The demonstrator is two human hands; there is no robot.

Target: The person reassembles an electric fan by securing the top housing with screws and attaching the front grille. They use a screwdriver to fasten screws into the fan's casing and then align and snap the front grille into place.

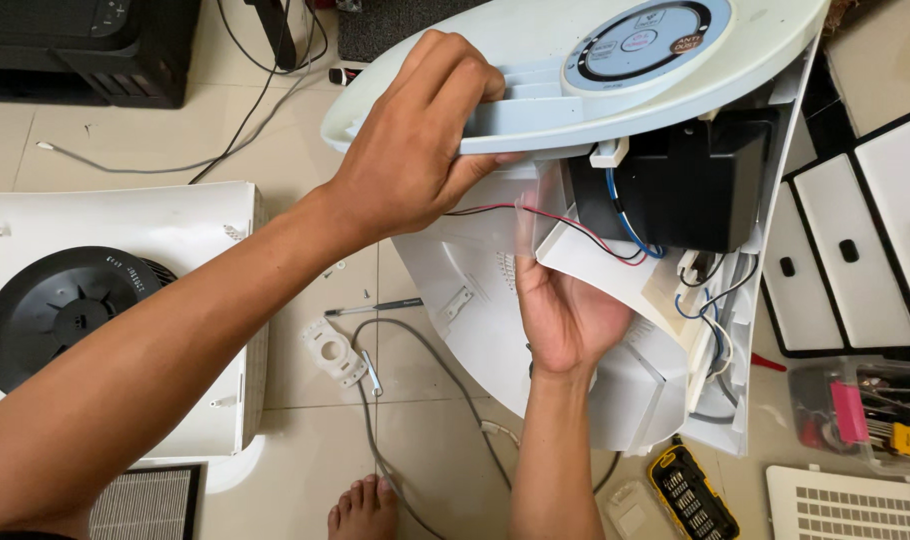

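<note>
A white appliance housing [475, 290] stands opened on the tiled floor, with a round blue-grey control panel [647, 42] on its curved top cover. My left hand [420, 140] grips the front edge of that top cover, fingers over the rim and thumb beneath. Lower down, my right hand [567, 312] reaches palm-up into the body, its fingers curled on a white inner plate [615, 275]. Red, black and blue wires [615, 245] run across this plate to a black box [700, 185] inside the housing.
A white fan casing with a black round fan [60, 310] lies at left, with a grey filter [145, 505] below it. A screwdriver [375, 308], small white bracket [332, 350] and grey cable [425, 385] lie on the floor. At right are white drawers [855, 250], a clear tool box [865, 410], a yellow-black bit case [690, 490] and a white grille [845, 505]. My bare foot [365, 508] is at the bottom.
</note>
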